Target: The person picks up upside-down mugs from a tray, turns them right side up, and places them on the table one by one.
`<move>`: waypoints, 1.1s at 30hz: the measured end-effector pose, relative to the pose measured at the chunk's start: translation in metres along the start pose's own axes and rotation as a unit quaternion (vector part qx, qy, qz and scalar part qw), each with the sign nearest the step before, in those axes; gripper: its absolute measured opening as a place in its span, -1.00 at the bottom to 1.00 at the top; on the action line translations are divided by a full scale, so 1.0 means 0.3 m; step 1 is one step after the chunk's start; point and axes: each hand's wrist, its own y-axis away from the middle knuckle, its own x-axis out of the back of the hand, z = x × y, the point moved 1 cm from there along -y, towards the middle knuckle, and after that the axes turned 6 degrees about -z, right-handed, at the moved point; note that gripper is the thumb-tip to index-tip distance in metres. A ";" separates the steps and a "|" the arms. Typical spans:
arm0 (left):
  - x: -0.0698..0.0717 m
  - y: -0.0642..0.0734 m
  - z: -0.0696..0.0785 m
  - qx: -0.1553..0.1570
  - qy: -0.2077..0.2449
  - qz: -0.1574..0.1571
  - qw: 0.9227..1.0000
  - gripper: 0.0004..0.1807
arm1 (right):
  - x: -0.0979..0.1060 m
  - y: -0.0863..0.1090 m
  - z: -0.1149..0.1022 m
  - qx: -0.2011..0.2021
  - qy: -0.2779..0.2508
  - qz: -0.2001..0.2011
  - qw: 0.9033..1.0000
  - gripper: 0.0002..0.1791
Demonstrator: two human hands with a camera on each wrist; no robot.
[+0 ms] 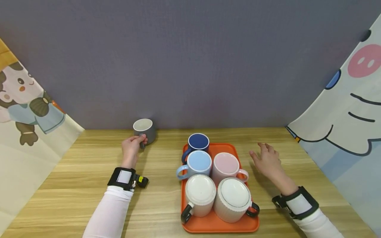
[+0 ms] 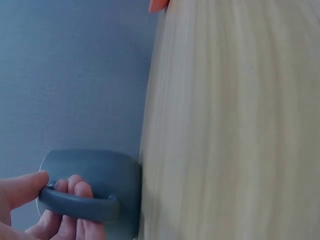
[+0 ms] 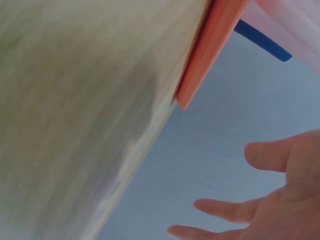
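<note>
At the back left of the table, against the grey backdrop, a grey mug (image 1: 150,135) with a pale inside stands upright. My left hand (image 1: 131,148) holds it by the handle. In the left wrist view the fingers pass through the handle (image 2: 77,206), with the thumb on its upper end. My right hand (image 1: 269,163) is held out to the right of the orange tray (image 1: 220,227), fingers spread and holding nothing. The right wrist view shows the thumb and fingers apart, near the tray's edge.
On the tray stand a dark blue mug (image 1: 198,142), a light blue mug (image 1: 198,162), a pink mug (image 1: 225,164), a white mug (image 1: 200,195) and a ribbed white mug (image 1: 232,201). Several handles stick out past the tray's sides. A grey backdrop (image 1: 190,66) borders the table's far edge.
</note>
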 end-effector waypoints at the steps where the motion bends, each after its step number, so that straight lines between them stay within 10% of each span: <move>1: 0.002 0.002 0.002 -0.011 -0.037 0.006 0.999 -0.85 | 0.001 -0.001 0.000 0.000 0.000 0.001 1.000 -0.32; 7: 0.006 0.030 0.033 -0.088 -0.258 0.095 0.957 -0.57 | 0.010 -0.009 0.000 0.003 -0.005 0.009 1.000 -0.33; 14: -0.045 0.073 0.077 -0.236 -0.211 0.155 0.936 -0.61 | 0.018 -0.026 -0.016 0.013 -0.014 0.000 1.000 -0.32; 19: -0.093 0.104 0.092 -0.264 -0.194 0.093 0.940 -0.61 | 0.009 -0.044 -0.027 0.025 -0.018 0.005 1.000 -0.33; 25: -0.151 0.143 0.087 -0.222 -0.249 -0.016 0.943 -0.53 | -0.002 -0.055 -0.043 0.028 -0.017 0.010 0.999 -0.35; 33: -0.218 0.182 0.060 -0.192 -0.276 -0.075 0.939 -0.53 | -0.013 -0.065 -0.069 0.034 -0.015 0.011 0.999 -0.35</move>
